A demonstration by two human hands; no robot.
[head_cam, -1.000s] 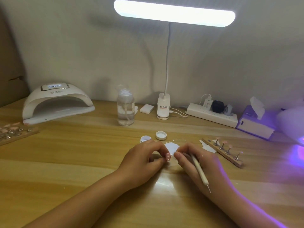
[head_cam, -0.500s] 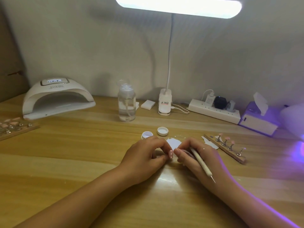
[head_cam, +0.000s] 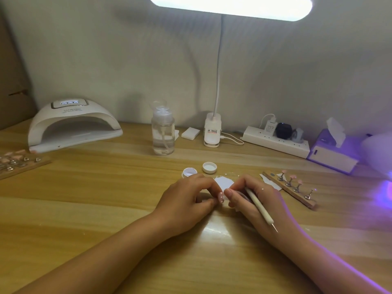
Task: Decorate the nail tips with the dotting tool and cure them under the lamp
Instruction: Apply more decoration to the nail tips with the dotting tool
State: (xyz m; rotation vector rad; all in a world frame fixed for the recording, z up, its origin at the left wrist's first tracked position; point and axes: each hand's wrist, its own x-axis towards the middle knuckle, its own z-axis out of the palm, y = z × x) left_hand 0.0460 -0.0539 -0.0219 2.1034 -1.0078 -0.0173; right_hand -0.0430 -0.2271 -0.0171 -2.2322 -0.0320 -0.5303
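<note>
My left hand (head_cam: pixel 186 200) pinches a pink nail tip (head_cam: pixel 221 197) with white dots, low over the middle of the wooden table (head_cam: pixel 95 198). Beside it my right hand (head_cam: pixel 254 198) holds the white dotting tool (head_cam: pixel 259 205), its fingertips close to the tip and the tool's metal point aimed back toward my wrist. A white paper scrap (head_cam: pixel 223 181) lies just behind the hands. An open white pot (head_cam: pixel 189 172) and its lid (head_cam: pixel 209 167) stand behind that. The white curing lamp (head_cam: pixel 72 124) sits at the far left.
A wooden stand (head_cam: pixel 290 189) with three pink tips on pegs lies to the right. Another holder (head_cam: pixel 19 162) with several tips is at the left edge. A pump bottle (head_cam: pixel 163 132), desk lamp base (head_cam: pixel 212 130), power strip (head_cam: pixel 275 141) and tissue box (head_cam: pixel 333 151) line the wall.
Both hands stay together at the table's middle, still holding the tip and the tool. The view has shifted a little, so the scene sits lower in the frame.
</note>
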